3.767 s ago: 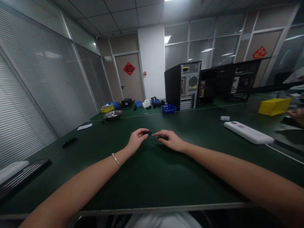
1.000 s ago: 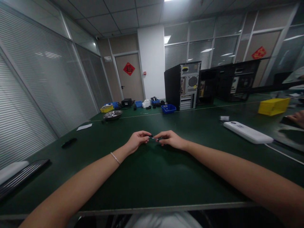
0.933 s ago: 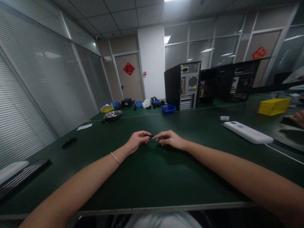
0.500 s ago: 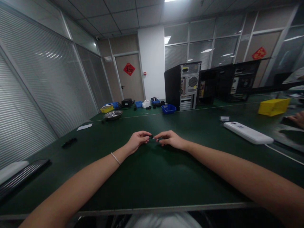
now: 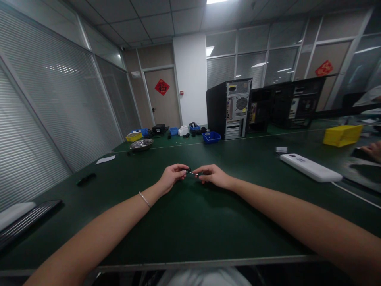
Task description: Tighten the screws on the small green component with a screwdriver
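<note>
Over the middle of the green table (image 5: 190, 222), my left hand (image 5: 172, 177) is closed, pinching a small dark part (image 5: 188, 170) between thumb and fingertips. Just to the right, the closed fingers of my right hand (image 5: 214, 175) hold a thin tool (image 5: 194, 174) with a silver shaft and a dark end, much like a small screwdriver. Its shaft points left and reaches the dark part, or very near it. The exact kind of the dark part is too small to make out, and my fingers cover some of it.
A metal bowl (image 5: 141, 144) stands at the back left, a blue bin (image 5: 211, 137) beside a computer tower (image 5: 229, 109). To the right are a white oblong device (image 5: 311, 167) with a cable, a yellow bin (image 5: 342, 135) and another person's hand (image 5: 373, 151). A keyboard (image 5: 31, 222) lies at left.
Almost nothing differs. My right hand has shifted very slightly, and both hands keep their hold on the same things.
</note>
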A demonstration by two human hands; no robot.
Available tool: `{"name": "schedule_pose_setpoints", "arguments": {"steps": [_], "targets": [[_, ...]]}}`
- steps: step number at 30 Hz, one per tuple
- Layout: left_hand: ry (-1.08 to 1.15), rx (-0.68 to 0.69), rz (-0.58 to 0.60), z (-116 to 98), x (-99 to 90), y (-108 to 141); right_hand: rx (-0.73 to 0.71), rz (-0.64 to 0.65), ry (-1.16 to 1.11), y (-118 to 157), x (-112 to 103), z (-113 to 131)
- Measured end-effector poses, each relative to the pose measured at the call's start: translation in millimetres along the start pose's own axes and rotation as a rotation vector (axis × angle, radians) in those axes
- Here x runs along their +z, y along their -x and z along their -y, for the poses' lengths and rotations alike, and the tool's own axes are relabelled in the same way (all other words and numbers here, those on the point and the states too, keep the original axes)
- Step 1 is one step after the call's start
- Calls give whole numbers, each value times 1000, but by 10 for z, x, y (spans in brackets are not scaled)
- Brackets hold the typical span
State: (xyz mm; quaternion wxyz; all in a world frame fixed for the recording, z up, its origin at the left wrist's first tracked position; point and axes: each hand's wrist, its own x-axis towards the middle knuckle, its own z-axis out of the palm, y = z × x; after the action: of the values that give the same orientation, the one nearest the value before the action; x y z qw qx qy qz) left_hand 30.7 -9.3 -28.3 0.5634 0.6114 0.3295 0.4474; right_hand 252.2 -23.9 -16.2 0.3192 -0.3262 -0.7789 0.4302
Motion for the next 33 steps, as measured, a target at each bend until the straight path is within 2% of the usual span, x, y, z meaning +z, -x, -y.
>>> {"name": "schedule_pose_setpoints", "arguments": {"steps": [13, 27, 33], "targets": [[-228, 143, -17, -58, 70, 38, -32, -29, 84, 8, 30, -6], [-119, 17, 34, -68, 46, 45, -19, 65, -41, 20, -14, -9], [-97, 6, 46, -27, 20, 23, -35, 89, -93, 12, -30, -37]]}}
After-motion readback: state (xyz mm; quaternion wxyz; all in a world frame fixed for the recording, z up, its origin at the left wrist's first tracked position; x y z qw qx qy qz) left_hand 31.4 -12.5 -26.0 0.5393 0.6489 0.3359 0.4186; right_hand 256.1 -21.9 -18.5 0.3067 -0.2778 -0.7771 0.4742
